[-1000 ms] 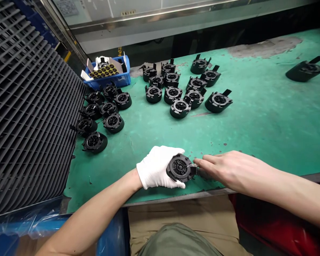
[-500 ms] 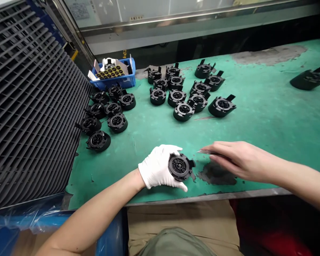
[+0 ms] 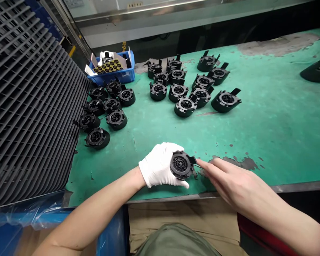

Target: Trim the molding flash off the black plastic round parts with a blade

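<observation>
My left hand [image 3: 161, 167], in a white glove, grips a round black plastic part [image 3: 180, 165] from its left side. Ribs and small holes mark the part's upturned face, and a tab [image 3: 193, 160] sticks out on its right. My bare right hand [image 3: 230, 177] pinches a thin pointed metal tool [image 3: 198, 165], mostly covered by the fingers. Its slim tip reaches over the right rim of the part, beside the tab. Whether the tip touches the part I cannot tell.
Several similar black parts [image 3: 185, 106] stand in groups on the green mat [image 3: 138, 124]. A blue bin [image 3: 114, 76] with yellow-and-black round pieces sits at the back left. Grey slatted racks [image 3: 37, 106] rise along the left. Another black part [image 3: 316, 71] stands far right.
My right hand has moved left and slightly down, bringing the metal tool from beside the black part to its right rim. My left hand keeps its hold, nearly unmoved.
</observation>
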{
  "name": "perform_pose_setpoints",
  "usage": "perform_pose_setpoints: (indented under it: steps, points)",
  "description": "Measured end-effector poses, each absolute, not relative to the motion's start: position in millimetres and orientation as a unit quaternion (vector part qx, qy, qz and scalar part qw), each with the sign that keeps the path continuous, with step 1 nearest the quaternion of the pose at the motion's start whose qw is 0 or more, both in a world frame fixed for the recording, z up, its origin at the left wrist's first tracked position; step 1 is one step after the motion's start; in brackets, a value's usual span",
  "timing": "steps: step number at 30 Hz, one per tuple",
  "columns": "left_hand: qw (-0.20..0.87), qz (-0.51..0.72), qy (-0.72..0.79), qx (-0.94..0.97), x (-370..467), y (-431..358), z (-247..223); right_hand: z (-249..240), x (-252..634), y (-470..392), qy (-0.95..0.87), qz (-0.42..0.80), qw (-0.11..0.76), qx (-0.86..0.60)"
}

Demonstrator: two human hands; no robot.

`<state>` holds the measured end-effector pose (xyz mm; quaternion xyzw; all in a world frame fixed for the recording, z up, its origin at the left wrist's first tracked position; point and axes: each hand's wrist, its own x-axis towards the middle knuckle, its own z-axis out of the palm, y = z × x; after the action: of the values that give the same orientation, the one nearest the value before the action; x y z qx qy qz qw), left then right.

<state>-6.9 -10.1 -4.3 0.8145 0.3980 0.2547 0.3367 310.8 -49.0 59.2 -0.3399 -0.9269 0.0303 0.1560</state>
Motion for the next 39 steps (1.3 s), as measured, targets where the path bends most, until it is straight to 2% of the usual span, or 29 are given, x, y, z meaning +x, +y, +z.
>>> perform_pose_setpoints:
  steps: [7,14,19,26,39]
  points:
    - [0.244,0.306,0.469,0.792,-1,-21,-21,54,303,-81,-0.887,0.081,0.166,-0.424]
    - [0.165,0.380,0.435,0.799,-3,-32,-31,39,277,-99,-0.876,-0.016,0.142,-0.460]
    - [0.147,0.379,0.430,0.806,-3,-32,-32,43,273,-100,-0.881,-0.044,0.098,-0.460]
    - [0.163,0.351,0.448,0.806,-2,-34,-27,67,276,-88,-0.903,-0.023,0.054,-0.425]
    - [0.166,0.352,0.451,0.804,-2,-31,-23,75,260,-89,-0.864,0.020,-0.064,-0.499]
